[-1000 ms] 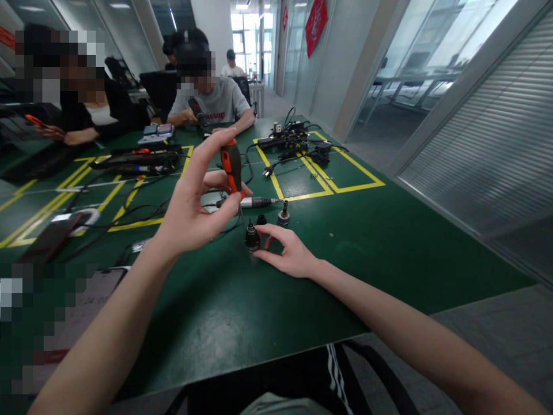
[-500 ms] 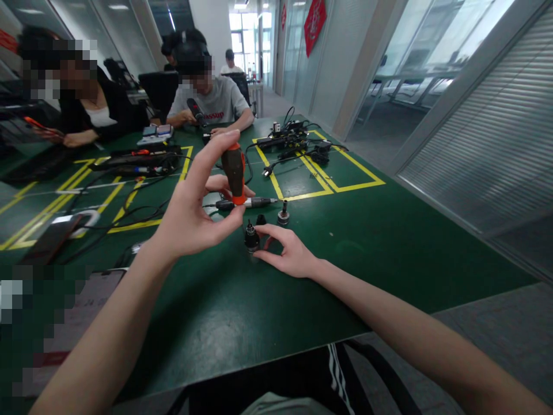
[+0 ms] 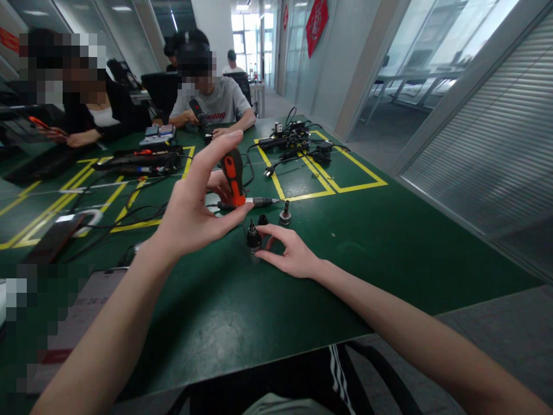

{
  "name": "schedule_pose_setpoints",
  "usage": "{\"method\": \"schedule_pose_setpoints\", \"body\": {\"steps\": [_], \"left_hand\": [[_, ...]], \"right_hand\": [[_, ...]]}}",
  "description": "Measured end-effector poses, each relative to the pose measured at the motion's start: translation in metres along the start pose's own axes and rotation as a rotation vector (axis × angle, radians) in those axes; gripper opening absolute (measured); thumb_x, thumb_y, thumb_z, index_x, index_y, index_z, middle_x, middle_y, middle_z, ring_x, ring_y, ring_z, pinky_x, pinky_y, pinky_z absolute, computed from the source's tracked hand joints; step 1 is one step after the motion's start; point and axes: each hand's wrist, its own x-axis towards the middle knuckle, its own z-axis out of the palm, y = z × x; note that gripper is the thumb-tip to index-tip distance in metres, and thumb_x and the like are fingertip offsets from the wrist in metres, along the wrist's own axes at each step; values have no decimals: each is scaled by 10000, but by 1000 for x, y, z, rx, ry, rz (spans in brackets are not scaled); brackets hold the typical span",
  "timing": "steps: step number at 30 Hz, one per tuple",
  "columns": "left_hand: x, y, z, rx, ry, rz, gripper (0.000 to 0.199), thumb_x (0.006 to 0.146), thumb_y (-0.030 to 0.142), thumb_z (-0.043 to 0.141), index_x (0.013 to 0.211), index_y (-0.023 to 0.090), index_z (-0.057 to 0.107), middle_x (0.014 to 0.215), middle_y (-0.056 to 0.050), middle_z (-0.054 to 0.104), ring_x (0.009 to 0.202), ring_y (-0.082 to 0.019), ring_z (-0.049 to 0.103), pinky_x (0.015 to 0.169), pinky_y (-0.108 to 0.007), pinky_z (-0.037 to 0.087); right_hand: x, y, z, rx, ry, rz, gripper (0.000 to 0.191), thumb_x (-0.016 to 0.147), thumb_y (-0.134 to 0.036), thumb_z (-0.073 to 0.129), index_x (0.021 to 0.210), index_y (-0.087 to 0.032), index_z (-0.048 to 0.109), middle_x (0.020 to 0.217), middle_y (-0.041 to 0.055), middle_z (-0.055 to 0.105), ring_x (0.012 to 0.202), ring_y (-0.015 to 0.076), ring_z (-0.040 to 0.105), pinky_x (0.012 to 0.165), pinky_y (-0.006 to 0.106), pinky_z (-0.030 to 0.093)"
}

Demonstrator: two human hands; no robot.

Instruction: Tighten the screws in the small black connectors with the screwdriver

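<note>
My left hand (image 3: pixel 190 202) holds a black and orange screwdriver (image 3: pixel 234 177) by its handle, index finger at the top end. The tool stands near upright, its shaft hard to make out against the table, above a small black and metal part (image 3: pixel 253 237). The fingers of my right hand (image 3: pixel 291 252) are closed round that part's right side on the green table (image 3: pixel 354 253). Just behind sits a small black piece (image 3: pixel 263 220). A round metal part with an upright stem (image 3: pixel 284 214) stands to the right. A pen-like tool (image 3: pixel 265 202) lies beyond the screwdriver.
Cables and adapters (image 3: pixel 289 138) are heaped at the back within yellow tape. More tools and cables (image 3: pixel 142 160) lie at the left, near a dark slab-like object (image 3: pixel 54 236). Two people sit across the table; one holds a black tool (image 3: pixel 199 112).
The screwdriver handle has turned in my left hand, so more of its orange side shows. My right hand stays at the black part. The whole view has shifted slightly.
</note>
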Motion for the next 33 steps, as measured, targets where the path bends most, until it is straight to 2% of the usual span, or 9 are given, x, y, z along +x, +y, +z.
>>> {"method": "schedule_pose_setpoints", "body": {"steps": [3, 7, 10, 11, 14, 19, 23, 27, 33], "left_hand": [[1, 6, -4, -19, -26, -14, 893, 856, 240, 824, 1613, 335, 360, 1620, -133, 489, 822, -163, 785, 655, -310, 695], [3, 9, -8, -109, -43, -79, 814, 879, 180, 779, 1585, 320, 398, 1563, -124, 549, 981, -223, 805, 716, -312, 704], [3, 6, -8, -145, -58, -43, 838, 878, 199, 789, 1594, 311, 368, 1490, -129, 603, 1055, -250, 785, 690, -320, 707], [3, 5, -7, -142, -62, -54, 838, 884, 213, 792, 1595, 326, 362, 1546, -140, 553, 1056, -244, 781, 694, -322, 708], [3, 3, -5, -111, -45, -67, 876, 887, 258, 807, 1614, 334, 325, 1623, -165, 467, 973, -204, 781, 670, -322, 703], [1, 4, -5, 0, -6, -67, 876, 851, 347, 849, 1591, 398, 383, 1413, -73, 620, 827, -160, 751, 658, -315, 696], [1, 4, -6, 49, 16, -46, 897, 834, 317, 861, 1597, 368, 393, 1373, -82, 647, 772, -138, 720, 666, -300, 685], [3, 5, -9, -16, -41, -17, 897, 854, 232, 815, 1627, 310, 366, 1319, -104, 693, 910, -190, 754, 710, -330, 700], [3, 8, -9, -161, -5, -93, 792, 896, 197, 782, 1601, 328, 445, 1386, -111, 694, 987, -219, 778, 773, -362, 702]], "right_hand": [[0, -1, 0, -3, -12, 16, 439, 925, -236, 760, 1349, -191, 657, 1205, 124, 771, 937, 222, 756, 783, 370, 658], [1, -2, 0, -3, -16, 23, 433, 925, -225, 758, 1345, -186, 660, 1193, 120, 774, 936, 218, 754, 784, 363, 654], [1, -1, 0, -5, -12, 11, 435, 926, -235, 761, 1345, -176, 660, 1196, 122, 776, 925, 212, 755, 777, 353, 651], [1, 0, 0, -6, -8, 7, 437, 926, -239, 762, 1345, -169, 660, 1195, 125, 776, 920, 212, 755, 776, 351, 651], [0, 1, 1, -8, 4, -7, 431, 927, -242, 761, 1336, -148, 664, 1180, 134, 778, 925, 215, 754, 776, 348, 653], [0, 2, 1, -11, -1, 6, 437, 922, -240, 768, 1343, -184, 663, 1179, 118, 783, 939, 218, 756, 782, 353, 658], [0, 3, 2, -13, 1, -18, 440, 924, -240, 765, 1345, -175, 656, 1178, 128, 782, 924, 215, 756, 764, 346, 654], [0, 2, 1, -13, -9, -2, 436, 923, -236, 754, 1344, -189, 653, 1190, 122, 779, 926, 217, 750, 773, 357, 651], [1, -1, 1, -6, -5, -6, 419, 930, -234, 734, 1338, -179, 653, 1170, 123, 783, 919, 216, 748, 770, 355, 649]]}}
